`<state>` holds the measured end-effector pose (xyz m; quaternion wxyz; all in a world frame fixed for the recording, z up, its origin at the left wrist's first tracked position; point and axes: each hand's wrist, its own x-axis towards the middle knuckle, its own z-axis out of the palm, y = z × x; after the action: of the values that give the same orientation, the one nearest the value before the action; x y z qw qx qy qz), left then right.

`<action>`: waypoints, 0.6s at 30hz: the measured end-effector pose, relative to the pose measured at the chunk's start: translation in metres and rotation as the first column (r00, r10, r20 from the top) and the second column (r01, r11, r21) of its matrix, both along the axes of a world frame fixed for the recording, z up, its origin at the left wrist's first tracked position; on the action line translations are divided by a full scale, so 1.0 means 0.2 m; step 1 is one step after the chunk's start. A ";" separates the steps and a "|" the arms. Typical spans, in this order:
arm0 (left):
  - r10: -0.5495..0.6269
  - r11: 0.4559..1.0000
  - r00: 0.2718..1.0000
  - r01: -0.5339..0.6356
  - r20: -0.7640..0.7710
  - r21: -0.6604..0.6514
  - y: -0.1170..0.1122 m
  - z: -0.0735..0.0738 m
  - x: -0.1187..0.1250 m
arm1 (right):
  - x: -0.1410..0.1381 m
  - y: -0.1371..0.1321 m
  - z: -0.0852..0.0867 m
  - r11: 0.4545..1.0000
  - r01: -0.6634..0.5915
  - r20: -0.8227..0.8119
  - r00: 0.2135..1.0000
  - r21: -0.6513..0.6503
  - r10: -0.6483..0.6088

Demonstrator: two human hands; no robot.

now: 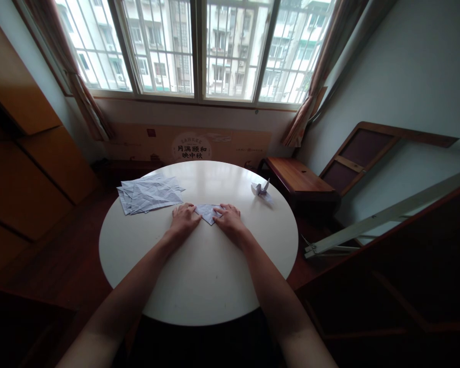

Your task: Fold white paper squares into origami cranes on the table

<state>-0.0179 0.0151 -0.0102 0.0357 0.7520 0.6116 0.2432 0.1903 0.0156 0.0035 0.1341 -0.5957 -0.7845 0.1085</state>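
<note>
A small folded sheet of pale grey paper point(207, 213) lies on the round white table point(199, 276), its lower edge coming to a point towards me. My left hand point(185, 216) holds its left corner, fingers curled and thumb close to the edge. On the right side, my right hand point(229, 217) grips the paper with bent fingers and covers its right corner. Off to the left rests a pile of creased paper sheets point(151, 194). A folded paper crane point(261, 189) stands on the right part of the tabletop.
Beyond the table are a long printed cardboard panel point(145, 143) and a barred window point(199, 51). A low wooden bench point(302, 175) stands at the right. Wooden cabinets point(30, 168) line the left side, and a pale metal frame point(352, 237) leans at the right.
</note>
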 end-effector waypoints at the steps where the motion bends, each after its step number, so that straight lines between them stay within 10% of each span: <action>1: -0.009 1.000 1.000 0.009 0.000 0.007 0.00 0.00 0.00 | 0.00 0.00 0.00 1.000 0.000 0.002 1.000 -0.001 0.000; 10: -0.318 0.946 0.948 0.317 -0.004 0.063 0.03 -0.06 0.01 | 0.00 0.01 -0.02 1.000 -0.004 -0.018 1.000 0.020 0.005; 18: -0.338 0.939 0.941 0.337 0.002 0.071 0.03 -0.06 0.01 | 0.00 0.01 -0.01 1.000 -0.001 -0.003 1.000 0.019 0.001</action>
<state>-0.0168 0.0217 -0.0219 0.0550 0.8447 0.4644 0.2602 0.1905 0.0168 0.0012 0.1407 -0.5938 -0.7856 0.1021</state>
